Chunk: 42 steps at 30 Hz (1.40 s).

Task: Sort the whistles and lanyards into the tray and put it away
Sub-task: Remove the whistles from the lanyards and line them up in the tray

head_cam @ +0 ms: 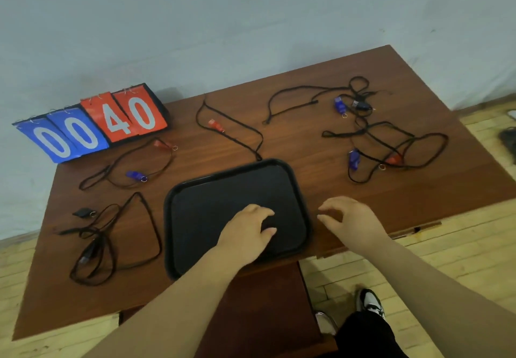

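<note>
Tray point(167, 218) at table point(307, 145) near edge; whistles point(136, 174), lanyards point(95, 248) left, right, behind; scoreboard point(92, 125) far left.

A flip scoreboard point(92, 125), blue cards showing 00 and red cards 40, stands at the far left corner of the brown wooden bench point(307, 148), beside a pale wall point(251, 22) and over a light plank floor point(435, 248).

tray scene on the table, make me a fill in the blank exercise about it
1. The left hand is over the black ____.
2. The right hand, its fingers relaxed, holds ____.
3. On the scoreboard, the two red cards read ____.
4. The lone whistle at the back middle of the table is ____ in colour.

Missing words: tray; nothing; 40; red.
</note>
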Tool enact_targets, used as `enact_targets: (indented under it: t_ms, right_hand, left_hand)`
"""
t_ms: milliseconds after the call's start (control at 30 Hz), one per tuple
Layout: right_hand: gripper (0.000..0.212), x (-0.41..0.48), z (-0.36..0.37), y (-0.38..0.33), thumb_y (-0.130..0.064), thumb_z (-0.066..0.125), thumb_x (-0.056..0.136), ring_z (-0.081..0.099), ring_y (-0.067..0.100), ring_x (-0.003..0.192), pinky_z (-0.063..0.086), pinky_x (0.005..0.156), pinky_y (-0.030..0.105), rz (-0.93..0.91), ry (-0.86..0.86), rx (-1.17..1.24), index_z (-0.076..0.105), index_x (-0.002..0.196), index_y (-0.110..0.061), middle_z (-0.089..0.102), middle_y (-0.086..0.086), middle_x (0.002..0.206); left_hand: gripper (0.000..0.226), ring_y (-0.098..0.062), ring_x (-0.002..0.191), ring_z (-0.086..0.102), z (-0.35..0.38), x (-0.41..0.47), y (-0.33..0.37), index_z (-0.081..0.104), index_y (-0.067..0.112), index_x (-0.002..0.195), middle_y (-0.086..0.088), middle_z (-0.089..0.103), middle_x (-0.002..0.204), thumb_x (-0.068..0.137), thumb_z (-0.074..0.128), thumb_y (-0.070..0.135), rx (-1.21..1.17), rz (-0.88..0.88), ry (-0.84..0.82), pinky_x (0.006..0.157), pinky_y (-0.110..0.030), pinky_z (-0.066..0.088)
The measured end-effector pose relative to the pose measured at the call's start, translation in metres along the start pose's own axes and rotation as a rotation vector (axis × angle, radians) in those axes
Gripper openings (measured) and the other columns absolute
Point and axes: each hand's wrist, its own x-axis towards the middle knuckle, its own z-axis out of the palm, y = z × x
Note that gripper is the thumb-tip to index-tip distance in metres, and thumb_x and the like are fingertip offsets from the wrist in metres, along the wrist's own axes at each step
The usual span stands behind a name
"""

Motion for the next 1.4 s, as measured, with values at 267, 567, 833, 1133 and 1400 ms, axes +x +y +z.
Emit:
enact_targets:
  t_ms: [267, 567, 833, 1133, 1400]
  right_hand:
    - [0.023, 0.031, -0.073, 0.083, -0.036, 0.069, 0.094, 0.064, 0.015, 0.099, 0.052, 0.089, 0.03, 0.239, 0.234, 0.036, 0.072, 0.114, -0.025, 0.066, -0.006, 0.113]
    - [0.024, 0.085, -0.115, 0.136, -0.023, 0.062, 0.099, 0.065, 0.018, 0.106, 0.051, 0.093, 0.03, 0.131, 0.274, -0.114, 0.074, 0.12, -0.019, 0.068, 0.0, 0.12]
    - [0.034, 0.113, -0.124, 0.152, -0.019, 0.062, 0.098, 0.064, 0.023, 0.114, 0.055, 0.097, 0.039, 0.132, 0.038, -0.311, 0.067, 0.13, -0.03, 0.064, -0.002, 0.132]
    - [0.046, 0.11, -0.131, 0.137, -0.032, 0.056, 0.103, 0.057, 0.023, 0.121, 0.048, 0.1, 0.034, 0.172, 0.077, -0.101, 0.049, 0.149, -0.032, 0.054, 0.0, 0.137]
    - [0.028, 0.111, -0.13, 0.084, -0.031, 0.062, 0.099, 0.061, 0.011, 0.099, 0.054, 0.085, 0.027, 0.11, 0.172, -0.008, 0.061, 0.127, -0.031, 0.06, -0.006, 0.12]
  left_hand:
    - [0.049, -0.015, 0.122, 0.056, -0.001, 0.109, 0.111, 0.047, 0.036, 0.147, 0.01, 0.047, 0.145, 0.101, 0.059, 0.044, -0.002, 0.198, 0.054, 0.099, -0.037, 0.052]
    - [0.052, -0.015, 0.117, 0.056, 0.04, 0.189, 0.19, 0.048, 0.032, 0.148, 0.004, 0.049, 0.133, 0.099, 0.062, 0.04, 0.101, 0.247, 0.188, 0.095, -0.03, 0.053]
    - [0.029, -0.019, 0.113, 0.055, 0.057, 0.213, 0.186, 0.065, 0.028, 0.131, 0.002, 0.05, 0.124, 0.102, 0.06, 0.03, 0.106, 0.177, 0.179, 0.09, -0.029, 0.051]
    - [0.05, -0.015, 0.132, 0.056, 0.024, 0.191, 0.182, 0.047, 0.03, 0.148, 0.005, 0.058, 0.145, 0.1, 0.063, 0.029, -0.091, 0.09, 0.258, 0.107, -0.034, 0.048]
    - [0.041, -0.004, 0.116, 0.057, -0.008, 0.15, 0.155, 0.056, 0.034, 0.137, 0.013, 0.061, 0.136, 0.098, 0.067, 0.025, -0.488, 0.006, 0.26, 0.097, -0.024, 0.044]
